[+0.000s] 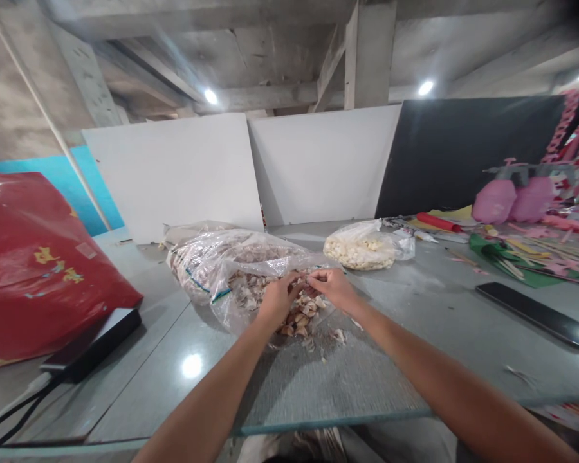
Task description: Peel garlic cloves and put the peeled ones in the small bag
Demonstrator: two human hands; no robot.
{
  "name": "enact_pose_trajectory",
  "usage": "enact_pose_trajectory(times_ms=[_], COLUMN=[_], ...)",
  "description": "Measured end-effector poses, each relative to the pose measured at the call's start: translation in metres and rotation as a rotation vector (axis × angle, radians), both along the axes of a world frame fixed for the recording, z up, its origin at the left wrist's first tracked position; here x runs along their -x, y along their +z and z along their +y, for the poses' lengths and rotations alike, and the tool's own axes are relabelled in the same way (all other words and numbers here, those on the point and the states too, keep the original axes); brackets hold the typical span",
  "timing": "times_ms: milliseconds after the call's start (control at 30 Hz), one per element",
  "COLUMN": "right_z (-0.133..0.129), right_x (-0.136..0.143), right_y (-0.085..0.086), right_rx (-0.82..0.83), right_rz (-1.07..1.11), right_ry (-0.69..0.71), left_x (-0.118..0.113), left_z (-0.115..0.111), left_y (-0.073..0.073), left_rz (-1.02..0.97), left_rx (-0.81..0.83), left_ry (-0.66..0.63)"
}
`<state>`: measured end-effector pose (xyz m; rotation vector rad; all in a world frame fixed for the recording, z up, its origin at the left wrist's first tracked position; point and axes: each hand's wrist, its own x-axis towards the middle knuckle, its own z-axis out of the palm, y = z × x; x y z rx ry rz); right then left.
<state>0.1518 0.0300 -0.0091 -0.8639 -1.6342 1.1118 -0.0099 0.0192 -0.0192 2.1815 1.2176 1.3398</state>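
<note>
A clear plastic bag (222, 257) lies on the grey table with its mouth toward me, full of brownish garlic cloves (299, 316) and papery skins. Over that mouth my left hand (282, 296) and my right hand (332, 286) meet, fingertips nearly touching. Both have bent fingers pinched around something too small to make out. Loose bits of skin (338, 335) lie on the table below my right hand. Behind and to the right sits another clear bag (361, 247) with pale, peeled-looking cloves in it.
On the left stand a large red bag (43, 270) and a black box (94, 341) with cables. A dark flat device (535, 314), pink spray bottles (495, 200), green sheet (511, 263) and craft pieces lie right. White boards (323, 167) lean behind. The table's edge (338, 421) is near me.
</note>
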Motion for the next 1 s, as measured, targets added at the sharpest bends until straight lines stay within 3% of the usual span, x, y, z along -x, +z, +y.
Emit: enact_pose_trajectory(times_ms=[167,267,400,600,833,1000], right_z=[-0.004,-0.004,-0.003,0.003,0.006,0.011], right_x=[0.001,0.001,0.000,-0.002,-0.004,-0.009], right_y=[0.002,0.000,0.000,0.002,0.000,-0.002], right_rx=[-0.205,-0.230,-0.159,-0.183,-0.169,-0.192], right_rz=[-0.218,-0.265,-0.249,-0.203,-0.118,-0.163], right_ry=[-0.169,-0.204,-0.186,-0.195,-0.085,-0.146], left_x=[-0.004,-0.004,-0.005,-0.008,-0.013,-0.013], left_z=[-0.004,-0.006,-0.007,-0.005,-0.006,-0.006], left_y=[0.001,0.002,0.002,0.000,-0.002,0.001], left_rz=[0.034,0.068,0.048,-0.213,-0.270,-0.341], left_rx=[0.014,0.002,0.006,0.169,0.193,0.194], left_ry=[0.029,0.030,-0.016,-0.187,-0.139,-0.156])
